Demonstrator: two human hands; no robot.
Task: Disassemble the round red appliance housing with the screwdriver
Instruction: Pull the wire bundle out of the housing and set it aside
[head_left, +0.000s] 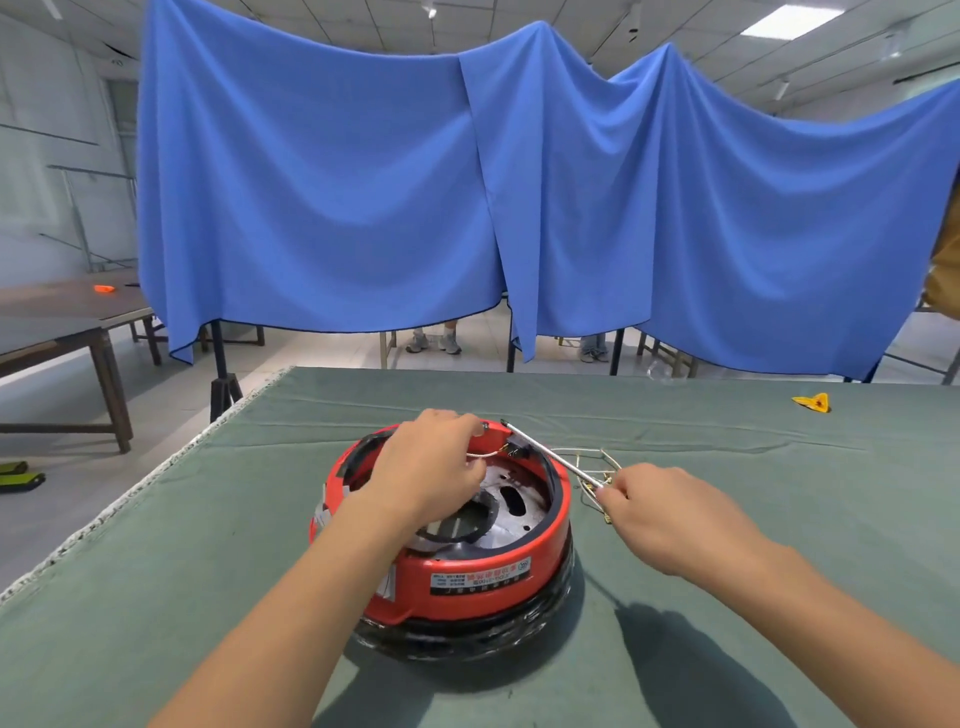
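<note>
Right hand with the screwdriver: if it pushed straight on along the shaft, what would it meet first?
The right hand grips the screwdriver, whose tip sits at the far rim of the red housing, beside a small black part. It would likely meet that rim or part first; depth is unclear.

Hidden grips, unreadable print, and things cut short

The right hand (670, 512) covers the screwdriver (550, 453) handle, so only the metal shaft shows; the left hand (434, 467) hides part of the red housing (467, 577) rim and how its fingers hold the thin white wire (483, 454). The housing's label (480, 576) print is too small to read. A wire frame (592, 467) lies partly behind the right hand. The blue curtain (467, 197) hides people but for their shoes (434, 343). The counter (779, 519) runs off the right and bottom edges.
</note>
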